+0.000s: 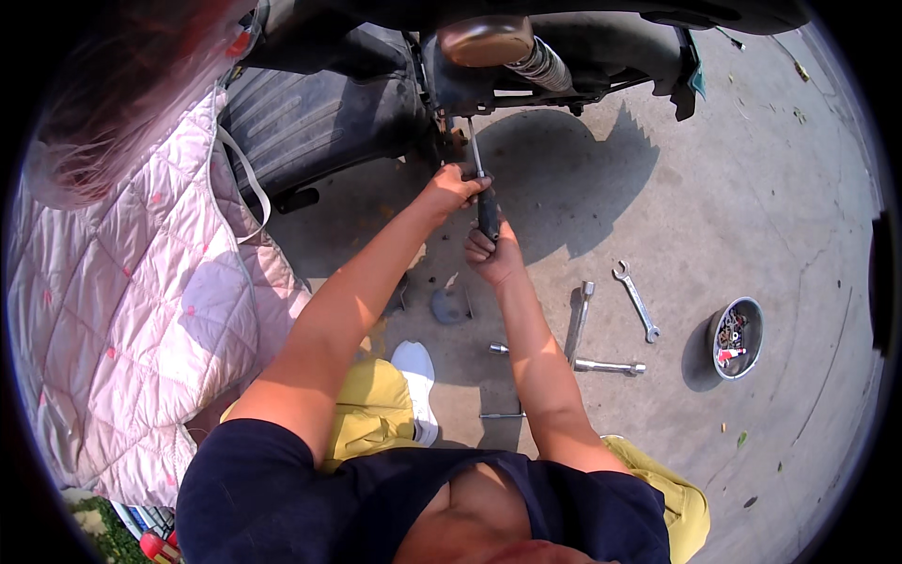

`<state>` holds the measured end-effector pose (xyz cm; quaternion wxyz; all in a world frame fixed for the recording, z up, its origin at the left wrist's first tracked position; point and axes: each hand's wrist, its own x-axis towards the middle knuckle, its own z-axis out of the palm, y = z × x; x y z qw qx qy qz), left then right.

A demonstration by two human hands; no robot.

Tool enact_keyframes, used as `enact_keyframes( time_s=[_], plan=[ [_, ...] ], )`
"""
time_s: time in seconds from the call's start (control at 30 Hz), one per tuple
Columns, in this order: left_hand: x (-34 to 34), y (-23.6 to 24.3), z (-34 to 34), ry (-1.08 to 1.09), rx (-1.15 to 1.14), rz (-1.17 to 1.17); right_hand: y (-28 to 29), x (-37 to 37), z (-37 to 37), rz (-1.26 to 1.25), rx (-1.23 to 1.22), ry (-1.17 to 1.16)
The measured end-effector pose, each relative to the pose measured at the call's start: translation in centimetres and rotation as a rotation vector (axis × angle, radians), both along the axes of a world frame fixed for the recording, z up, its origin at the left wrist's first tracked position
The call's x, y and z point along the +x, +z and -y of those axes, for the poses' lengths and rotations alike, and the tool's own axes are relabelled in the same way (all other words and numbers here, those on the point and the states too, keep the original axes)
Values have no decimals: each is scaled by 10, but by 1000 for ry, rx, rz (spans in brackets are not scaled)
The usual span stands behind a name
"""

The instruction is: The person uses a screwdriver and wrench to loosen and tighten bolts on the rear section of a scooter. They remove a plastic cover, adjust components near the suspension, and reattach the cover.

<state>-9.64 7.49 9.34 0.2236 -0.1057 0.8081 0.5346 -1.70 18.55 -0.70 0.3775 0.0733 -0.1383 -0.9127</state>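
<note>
Black-handled screwdriver (488, 212), upper centre of frame, your left hand (455, 188) clamped near its middle, your right hand (495, 254) clamped on its butt end, motor scooter (362, 105) above, open-ended wrench (638, 301) right of centre, metal bowl (754, 324) of hardware (732, 332) farther right.

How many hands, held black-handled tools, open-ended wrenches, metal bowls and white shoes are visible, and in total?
Hands: 2, left hand and right hand
Black-handled tool: 1
Open-ended wrench: 1
Metal bowl: 1
White shoe: 1
Total: 6

No text, number or sign can be read here
</note>
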Motion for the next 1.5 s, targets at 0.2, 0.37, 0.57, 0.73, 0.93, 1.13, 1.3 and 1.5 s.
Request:
enact_keyframes(
  time_s=[0.2, 0.37, 0.57, 0.73, 0.93, 1.13, 1.3, 1.5],
  plan=[
    [2, -3, 2, -65, 34, -60, 11, 1, 15, -327, 1585, -495],
    [4, -2, 3, -56, 27, -97, 20, 4, 4, -141, 661, -137],
    [0, -7, -4, 9, -20, -126, 20, 2, 13, -293, 1626, -390],
    [4, -1, -2, -29, -137, -160, 19, -1, 7, -60, 941, -96],
    [4, 3, -7, 35, 82, 9, 27, -4, 6, -371, 439, -225],
    [0, 6, -3, -31, -146, -114, 28, -7, 4, -86, 911, -89],
    [0, 2, -6, 28, 2, 6, 23, -12, -2, -229, -123, 49],
    [-10, 4, 1, -104, -146, -95, 31, -11, 6, -458, 1594, -273]
  ],
)
